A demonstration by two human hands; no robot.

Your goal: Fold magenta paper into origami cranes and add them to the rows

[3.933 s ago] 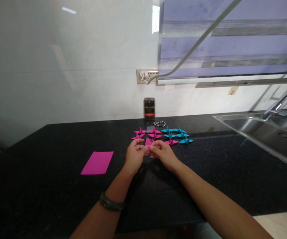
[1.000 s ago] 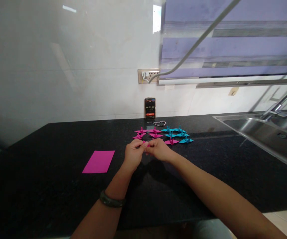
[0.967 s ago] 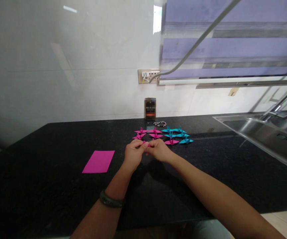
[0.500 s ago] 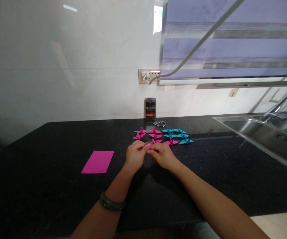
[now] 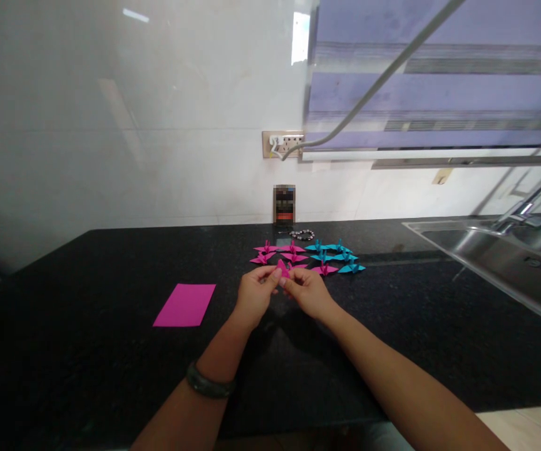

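Between my fingertips is a small folded piece of pink origami paper [image 5: 283, 269], partly covered by my thumbs. My left hand [image 5: 257, 291] pinches it from the left, and my right hand [image 5: 309, 292] pinches it from the right. Just beyond my hands, several pink paper cranes [image 5: 293, 257] stand in rows, one of them partly hidden by my fingers. Several blue paper cranes [image 5: 344, 257] stand to their right. A flat pink sheet of paper [image 5: 185, 305] lies on the counter left of my left hand.
The black countertop [image 5: 87, 351] runs back to a tiled wall. A phone-like device [image 5: 284, 205] leans there, with a beaded bracelet [image 5: 302, 235] before it. At the right is a steel sink [image 5: 496, 250] with a faucet [image 5: 533, 194]. A cable hangs from the wall socket [image 5: 283, 145].
The folded pink paper now stands up higher between my fingers and shows more of itself. My hands have barely shifted, and the cranes are where they were.
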